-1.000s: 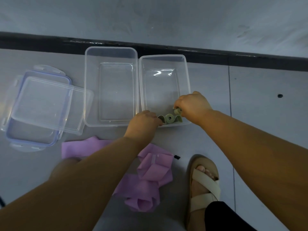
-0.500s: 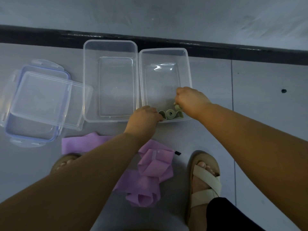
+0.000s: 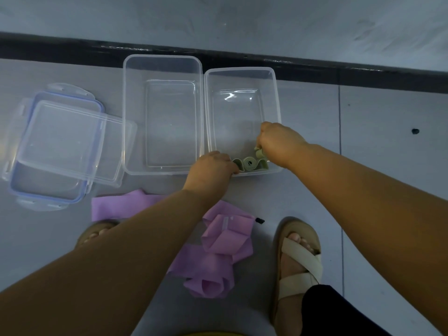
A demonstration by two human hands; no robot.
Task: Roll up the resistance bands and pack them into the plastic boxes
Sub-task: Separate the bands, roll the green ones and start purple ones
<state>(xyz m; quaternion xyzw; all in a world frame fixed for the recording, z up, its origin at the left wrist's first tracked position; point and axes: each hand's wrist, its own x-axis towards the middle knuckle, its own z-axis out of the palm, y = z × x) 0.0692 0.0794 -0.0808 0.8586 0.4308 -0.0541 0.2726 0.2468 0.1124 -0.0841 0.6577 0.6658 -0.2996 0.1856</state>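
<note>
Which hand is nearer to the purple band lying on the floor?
Left. The left hand is at the near corner of the right box, just beyond the purple band; the right hand is farther, inside that box.

green band (image 3: pixel 249 163) rolled in box (image 3: pixel 242 71)

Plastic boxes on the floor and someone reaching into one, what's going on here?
A person is packing exercise bands into clear boxes. Both hands are in the right box: the right hand pinches one rolled end of a green band, and the left hand seems to hold the other end, against the near wall. The left box has no band in it. A purple band lies loose on the floor, not yet rolled. Two lids sit stacked to the left.
</note>
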